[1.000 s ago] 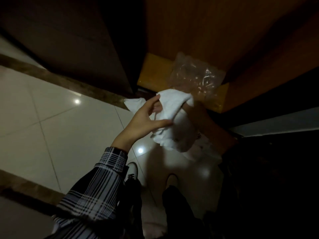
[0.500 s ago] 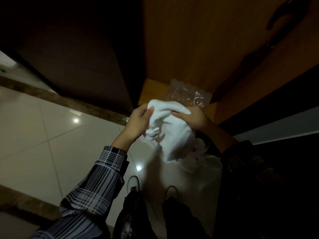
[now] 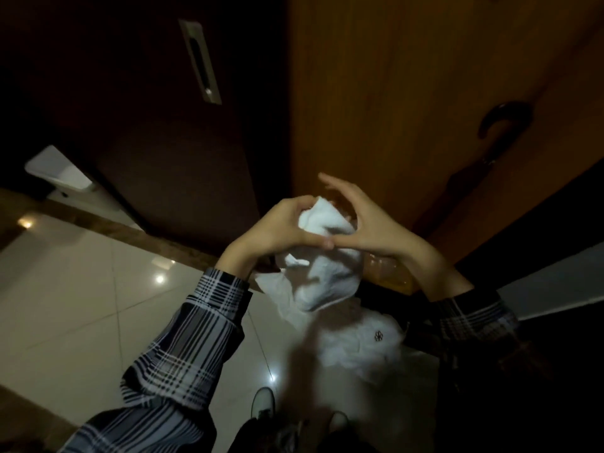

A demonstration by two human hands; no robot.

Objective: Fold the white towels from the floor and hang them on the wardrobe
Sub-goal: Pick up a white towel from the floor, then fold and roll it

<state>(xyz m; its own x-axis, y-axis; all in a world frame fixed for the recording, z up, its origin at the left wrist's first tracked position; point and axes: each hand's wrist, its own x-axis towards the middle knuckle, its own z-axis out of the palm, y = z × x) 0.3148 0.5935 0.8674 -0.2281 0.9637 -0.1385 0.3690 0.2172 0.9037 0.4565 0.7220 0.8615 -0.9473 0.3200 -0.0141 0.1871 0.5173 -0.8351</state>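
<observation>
Towel bunched between both hands, hanging straight down.
Left hand curls round the white towel; right hand pinches it, upper fingers spread — equally near, wardrobe just beyond.

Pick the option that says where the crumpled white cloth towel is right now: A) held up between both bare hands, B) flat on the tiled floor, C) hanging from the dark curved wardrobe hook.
A: the crumpled white cloth towel hangs between the left hand and right hand, whose thumbs pinch it, above the floor.
</observation>
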